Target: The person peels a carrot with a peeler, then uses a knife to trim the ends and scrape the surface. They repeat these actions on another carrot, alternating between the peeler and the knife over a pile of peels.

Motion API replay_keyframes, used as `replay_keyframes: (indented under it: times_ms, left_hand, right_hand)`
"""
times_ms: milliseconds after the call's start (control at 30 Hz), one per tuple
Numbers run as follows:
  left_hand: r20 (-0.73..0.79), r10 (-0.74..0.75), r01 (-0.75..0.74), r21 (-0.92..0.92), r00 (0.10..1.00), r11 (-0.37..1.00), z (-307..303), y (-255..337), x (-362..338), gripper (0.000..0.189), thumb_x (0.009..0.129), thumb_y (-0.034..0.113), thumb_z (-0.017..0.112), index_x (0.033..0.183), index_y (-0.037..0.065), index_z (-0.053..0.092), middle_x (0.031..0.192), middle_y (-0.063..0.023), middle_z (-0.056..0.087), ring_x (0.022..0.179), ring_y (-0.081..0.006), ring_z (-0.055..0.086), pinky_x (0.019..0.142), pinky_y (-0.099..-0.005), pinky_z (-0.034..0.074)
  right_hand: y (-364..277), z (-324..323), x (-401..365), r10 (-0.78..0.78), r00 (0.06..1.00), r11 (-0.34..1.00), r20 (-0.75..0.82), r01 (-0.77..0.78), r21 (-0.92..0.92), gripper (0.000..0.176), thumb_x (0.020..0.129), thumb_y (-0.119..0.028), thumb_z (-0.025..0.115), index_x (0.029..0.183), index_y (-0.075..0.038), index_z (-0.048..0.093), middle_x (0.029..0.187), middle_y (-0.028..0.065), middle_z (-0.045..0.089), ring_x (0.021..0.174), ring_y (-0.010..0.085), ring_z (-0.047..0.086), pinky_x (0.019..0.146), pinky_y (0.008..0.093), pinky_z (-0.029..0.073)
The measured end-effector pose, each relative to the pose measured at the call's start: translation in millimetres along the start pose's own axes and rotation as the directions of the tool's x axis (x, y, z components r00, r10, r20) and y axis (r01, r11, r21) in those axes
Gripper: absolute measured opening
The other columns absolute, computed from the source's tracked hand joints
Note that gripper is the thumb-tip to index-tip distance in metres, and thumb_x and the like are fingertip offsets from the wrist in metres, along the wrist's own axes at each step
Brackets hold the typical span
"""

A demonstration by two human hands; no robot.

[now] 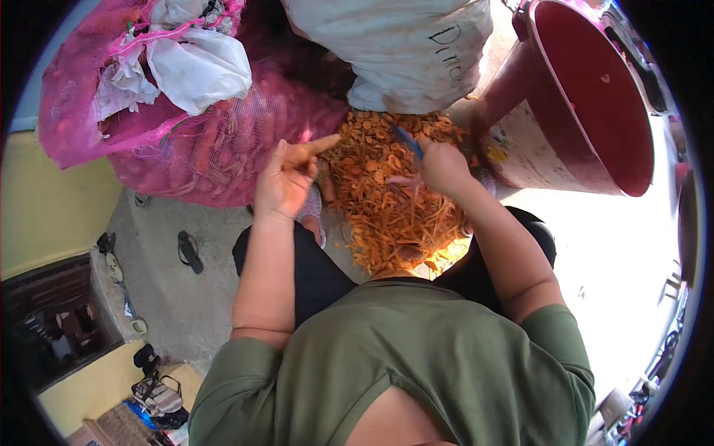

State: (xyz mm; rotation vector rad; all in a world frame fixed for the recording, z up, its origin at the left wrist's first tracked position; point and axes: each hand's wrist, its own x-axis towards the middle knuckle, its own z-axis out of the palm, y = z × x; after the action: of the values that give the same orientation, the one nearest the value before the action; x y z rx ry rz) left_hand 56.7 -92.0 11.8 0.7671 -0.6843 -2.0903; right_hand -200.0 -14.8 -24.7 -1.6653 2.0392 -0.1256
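The ground is a grey concrete floor, rough and bare, with a pale yellow wall along its left edge and a black sandal lying near that side. At the far edge of the floor a big pink mesh sack full of long orange roots leans beside a white woven sack. A large dark red plastic bucket stands tilted toward the far right. Between the person's knees, in the middle of the floor, lies a pile of orange carrot peelings. The person wears an olive green shirt, and both bare forearms reach forward over the pile. The left hand hovers at the left edge of the pile, with the palm turned inward, the fingers loose and spread and the index finger pointing to the right; it grips nothing that I can see. The right hand is above the far part of the pile, its fingers closed around a thin blue-handled tool, which points up and to the left
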Motion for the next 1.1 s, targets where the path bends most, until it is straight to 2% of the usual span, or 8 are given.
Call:
replay_keyframes:
  times_ms: [33, 100, 333, 467, 667, 767, 800, 1100]
  left_hand:
    - [0.050, -0.043, 0.048, -0.108, 0.998, 0.993, 4, -14, -2, 0.039, 0.089, 0.036, 0.042, 0.072, 0.004, 0.055, 0.112, -0.0299, 0.050, 0.080, -0.0136, 0.057, 0.066, -0.0197, 0.047]
    - [-0.248, -0.113, 0.115, -0.007, 0.962, 0.993, 14, -39, -3, 0.038, 0.089, 0.036, 0.042, 0.085, 0.001, 0.057, 0.112, -0.0239, 0.053, 0.079, -0.0123, 0.057, 0.065, -0.0189, 0.047]
    - [-0.202, -0.355, 0.351, -0.056, 0.913, 0.935, 9, -75, 12, 0.034, 0.087, 0.030, 0.051, 0.102, -0.001, 0.053, 0.096, -0.0103, 0.060, 0.082, -0.0180, 0.060, 0.057, -0.0217, 0.050]
    - [-0.298, -0.434, 0.467, 0.048, 0.850, 0.883, 15, -85, 9, 0.026, 0.090, 0.030, 0.044, 0.099, 0.009, 0.054, 0.089, -0.0050, 0.060, 0.076, -0.0143, 0.055, 0.058, -0.0281, 0.044]
    - [0.058, -0.553, 0.552, 0.038, 0.831, 0.833, -13, -89, 15, 0.030, 0.091, 0.030, 0.040, 0.105, 0.007, 0.053, 0.091, -0.0055, 0.058, 0.071, -0.0146, 0.052, 0.059, -0.0279, 0.043]
    - [-0.171, -0.513, 0.530, 0.073, 0.841, 0.845, 3, -85, 12, 0.031, 0.092, 0.029, 0.038, 0.108, 0.005, 0.052, 0.089, -0.0052, 0.056, 0.074, -0.0146, 0.052, 0.063, -0.0304, 0.044]
    - [-0.145, -0.520, 0.533, 0.076, 0.842, 0.842, 1, -87, 12, 0.031, 0.092, 0.029, 0.038, 0.108, 0.005, 0.052, 0.088, -0.0046, 0.055, 0.075, -0.0145, 0.052, 0.065, -0.0313, 0.045]
    - [0.057, -0.532, 0.517, 0.164, 0.845, 0.840, -12, -90, 9, 0.025, 0.093, 0.028, 0.038, 0.100, 0.008, 0.051, 0.086, -0.0027, 0.052, 0.075, -0.0139, 0.051, 0.068, -0.0317, 0.047]
  right_hand:
    - [2, -6, 3, 0.040, 0.997, 0.998, -0.067, -0.036, 0.057, 0.026, 0.073, -0.023, 0.061, 0.086, -0.003, 0.053, 0.068, 0.0164, 0.059, 0.066, 0.0275, 0.061, 0.060, 0.0386, 0.047]
    - [15, -18, 11, 0.091, 0.983, 0.954, -0.158, -0.040, 0.297, 0.030, 0.071, -0.026, 0.065, 0.085, -0.002, 0.055, 0.067, 0.0174, 0.059, 0.065, 0.0291, 0.060, 0.060, 0.0386, 0.046]
    - [7, -35, 12, 0.184, 0.949, 0.626, -0.255, 0.087, 0.775, 0.028, 0.070, -0.020, 0.070, 0.082, 0.002, 0.058, 0.058, 0.0081, 0.055, 0.051, 0.0144, 0.053, 0.050, 0.0292, 0.043]
    - [-5, -20, 15, 0.103, 0.980, 0.834, -0.169, 0.008, 0.551, 0.027, 0.067, -0.020, 0.070, 0.076, 0.002, 0.056, 0.057, 0.0102, 0.054, 0.050, 0.0145, 0.053, 0.049, 0.0305, 0.043]
    - [-8, -24, 22, 0.182, 0.977, 0.798, -0.108, -0.083, 0.597, 0.025, 0.068, -0.020, 0.067, 0.075, 0.002, 0.056, 0.055, 0.0105, 0.053, 0.051, 0.0173, 0.053, 0.054, 0.0327, 0.044]
    - [-28, -17, 9, 0.021, 0.997, 0.836, -0.070, 0.021, 0.548, 0.021, 0.070, -0.015, 0.066, 0.075, 0.001, 0.053, 0.054, 0.0017, 0.047, 0.052, 0.0085, 0.044, 0.049, 0.0272, 0.040]
    - [-30, -15, 9, 0.022, 0.999, 0.870, -0.033, -0.003, 0.493, 0.024, 0.068, -0.018, 0.065, 0.075, 0.002, 0.055, 0.056, 0.0112, 0.053, 0.054, 0.0185, 0.053, 0.055, 0.0333, 0.043]
    - [2, -14, 37, 0.201, 0.978, 0.811, -0.054, -0.135, 0.569, 0.021, 0.070, -0.014, 0.063, 0.081, 0.002, 0.057, 0.058, 0.0108, 0.055, 0.052, 0.0180, 0.054, 0.052, 0.0331, 0.043]
